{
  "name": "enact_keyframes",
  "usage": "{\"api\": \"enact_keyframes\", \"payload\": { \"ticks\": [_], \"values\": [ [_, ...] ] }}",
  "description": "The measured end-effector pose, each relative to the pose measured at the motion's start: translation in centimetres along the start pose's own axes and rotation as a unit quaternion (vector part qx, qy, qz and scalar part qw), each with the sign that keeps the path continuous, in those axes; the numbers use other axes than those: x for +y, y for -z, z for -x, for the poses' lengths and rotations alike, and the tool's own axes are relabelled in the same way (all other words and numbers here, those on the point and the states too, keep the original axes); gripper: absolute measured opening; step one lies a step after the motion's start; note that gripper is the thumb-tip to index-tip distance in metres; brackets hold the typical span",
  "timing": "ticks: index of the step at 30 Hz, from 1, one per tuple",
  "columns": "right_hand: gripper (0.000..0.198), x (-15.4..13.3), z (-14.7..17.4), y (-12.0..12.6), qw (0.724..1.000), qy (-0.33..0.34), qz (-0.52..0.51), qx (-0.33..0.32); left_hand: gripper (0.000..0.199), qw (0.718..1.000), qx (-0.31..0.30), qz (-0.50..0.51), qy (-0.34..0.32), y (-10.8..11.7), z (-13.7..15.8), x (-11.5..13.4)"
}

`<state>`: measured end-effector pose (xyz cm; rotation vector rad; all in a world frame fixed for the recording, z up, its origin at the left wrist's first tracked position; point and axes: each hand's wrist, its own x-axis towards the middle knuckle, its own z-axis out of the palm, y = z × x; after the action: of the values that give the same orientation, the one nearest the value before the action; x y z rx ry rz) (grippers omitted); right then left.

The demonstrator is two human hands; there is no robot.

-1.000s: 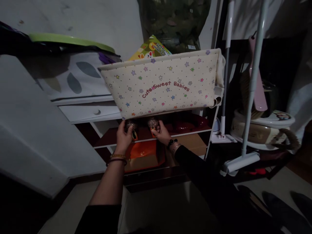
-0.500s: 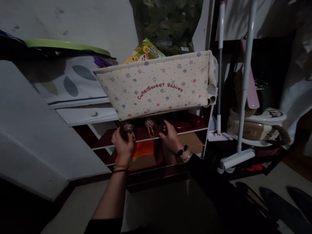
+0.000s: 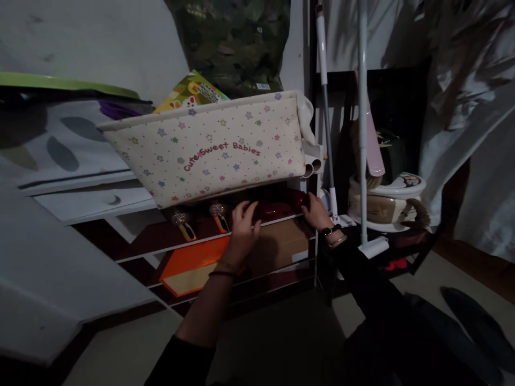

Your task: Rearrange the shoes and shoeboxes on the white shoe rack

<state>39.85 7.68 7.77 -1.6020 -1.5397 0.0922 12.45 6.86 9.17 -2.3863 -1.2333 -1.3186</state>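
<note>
Red shoes under the bin now have my attention: left hand fingers spread beside them, right hand fingers curled at them, pinch unclear. I've released the glittery pair, below the bin's left half.

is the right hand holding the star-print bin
No, the right hand is below the star-print bin, by the right end of the glossy dark red items on the shelf.

Left hand loosely spread, right hand with curled fingers, both arms outstretched
</note>
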Motion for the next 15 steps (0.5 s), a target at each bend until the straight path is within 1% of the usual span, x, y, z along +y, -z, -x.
{"api": "enact_keyframes", "payload": {
  "ticks": [2,4,5,7,9,12,15],
  "values": [
    [0.067,-0.1,-0.5,-0.3,0.999,-0.025,0.019,-0.028,0.066,0.996,-0.091,-0.019,0.017,-1.8,-1.7,1.2],
    [0.071,-0.1,-0.7,-0.6,0.999,-0.037,0.020,-0.032,0.076,0.983,-0.171,-0.053,0.050,-3.2,-3.2,2.0],
    [0.073,-0.1,-0.8,-0.8,0.999,-0.041,0.018,-0.029,0.078,0.974,-0.203,-0.072,0.070,-3.7,-3.9,2.1],
    [0.075,0.1,-0.9,-1.0,0.998,-0.051,0.016,-0.031,0.076,0.957,-0.247,-0.111,0.104,-4.3,-4.8,2.2],
    [0.077,0.2,-1.1,-1.2,0.997,-0.068,0.018,-0.039,0.070,0.945,-0.273,-0.136,0.120,-4.4,-5.2,1.9],
    [0.078,0.1,-1.5,-1.6,0.996,-0.081,0.016,-0.036,0.061,0.938,-0.295,-0.136,0.123,-3.9,-5.2,1.3],
    [0.080,-0.3,-1.6,-2.3,0.996,-0.083,0.007,-0.024,0.053,0.940,-0.289,-0.130,0.129,-2.9,-5.1,0.2]
  ]
}}
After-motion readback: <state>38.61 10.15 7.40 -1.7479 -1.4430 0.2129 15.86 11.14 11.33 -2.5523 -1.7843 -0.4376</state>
